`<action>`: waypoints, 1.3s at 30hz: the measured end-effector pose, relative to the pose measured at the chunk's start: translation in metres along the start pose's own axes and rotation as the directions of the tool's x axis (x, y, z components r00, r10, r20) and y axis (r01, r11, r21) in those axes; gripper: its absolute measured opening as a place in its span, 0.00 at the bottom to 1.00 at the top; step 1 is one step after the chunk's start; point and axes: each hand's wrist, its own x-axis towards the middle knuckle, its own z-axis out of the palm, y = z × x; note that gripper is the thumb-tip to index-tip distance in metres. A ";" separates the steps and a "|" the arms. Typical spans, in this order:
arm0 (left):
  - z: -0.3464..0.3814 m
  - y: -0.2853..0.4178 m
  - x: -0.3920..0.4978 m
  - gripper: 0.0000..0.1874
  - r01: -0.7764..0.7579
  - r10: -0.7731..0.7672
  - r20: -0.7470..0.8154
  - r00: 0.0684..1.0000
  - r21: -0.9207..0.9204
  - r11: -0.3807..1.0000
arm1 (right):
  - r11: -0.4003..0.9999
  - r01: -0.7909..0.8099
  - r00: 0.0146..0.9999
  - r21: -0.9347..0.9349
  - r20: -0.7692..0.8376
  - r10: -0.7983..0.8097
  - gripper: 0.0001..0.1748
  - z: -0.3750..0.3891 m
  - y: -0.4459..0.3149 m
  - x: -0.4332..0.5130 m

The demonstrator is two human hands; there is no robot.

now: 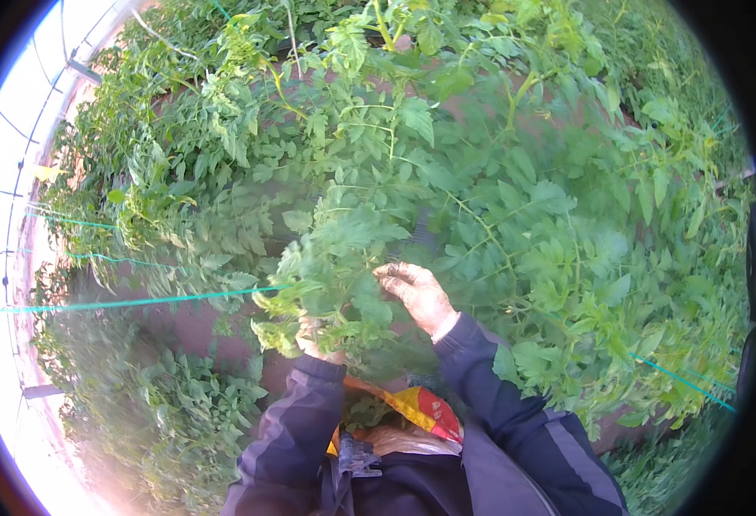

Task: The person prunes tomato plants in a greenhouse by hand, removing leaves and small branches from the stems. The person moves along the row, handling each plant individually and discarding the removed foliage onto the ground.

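Note:
A leafy tomato plant (365,303) stands directly before me, its upper shoots between my two hands. My left hand (318,342) is at the lower left of this foliage, its fingers partly hidden by leaves. My right hand (420,297) is on the other side, with the thumb and fingers drawn close together beside the leaves. Whether either hand grips a stem is not clear. Taut green twine (159,302) runs in from the left and ends among the leaves near my left hand. At my waist hangs an open yellow and red bag (417,407) with greenery inside.
More tomato plants crowd in on the far side (326,129), the right (610,277) and the lower left (178,413). Another length of green twine (681,380) crosses at the right. Brown soil (204,329) shows between plants. A bright sheet wall with cords (4,258) bounds the left.

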 end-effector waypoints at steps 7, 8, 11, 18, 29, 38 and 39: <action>0.022 0.006 -0.022 0.16 -0.184 0.171 0.152 0.973 0.076 0.980 | 0.998 0.062 0.998 -0.031 0.001 -0.062 0.13 -0.014 -0.012 -0.010; 0.026 0.008 -0.024 0.16 -0.278 0.243 0.209 0.947 0.158 0.947 | 0.993 0.111 0.994 -0.027 0.010 -0.111 0.12 -0.016 -0.012 -0.009; 0.039 0.015 -0.028 0.16 -0.546 0.415 0.391 0.822 0.333 0.769 | 0.873 -0.046 0.993 -0.485 -0.114 -0.012 0.13 -0.035 -0.014 -0.015; 0.051 0.020 -0.054 0.15 -0.801 0.550 0.597 0.584 0.313 0.510 | 0.974 0.080 0.920 -0.212 -0.361 -0.154 0.15 -0.053 0.005 -0.054; 0.060 0.038 -0.072 0.15 -0.802 0.634 0.540 0.554 0.142 0.580 | 0.995 0.014 0.979 0.100 -0.205 0.007 0.28 -0.045 -0.005 -0.104; 0.042 0.023 -0.079 0.12 -0.736 0.484 0.611 0.627 0.260 0.625 | 0.959 0.243 0.941 0.146 -0.274 -0.197 0.28 -0.044 0.014 -0.134; 0.041 0.020 -0.081 0.12 -0.683 0.429 0.603 0.673 0.281 0.674 | 0.950 0.284 0.935 0.130 -0.259 -0.243 0.27 -0.036 0.017 -0.141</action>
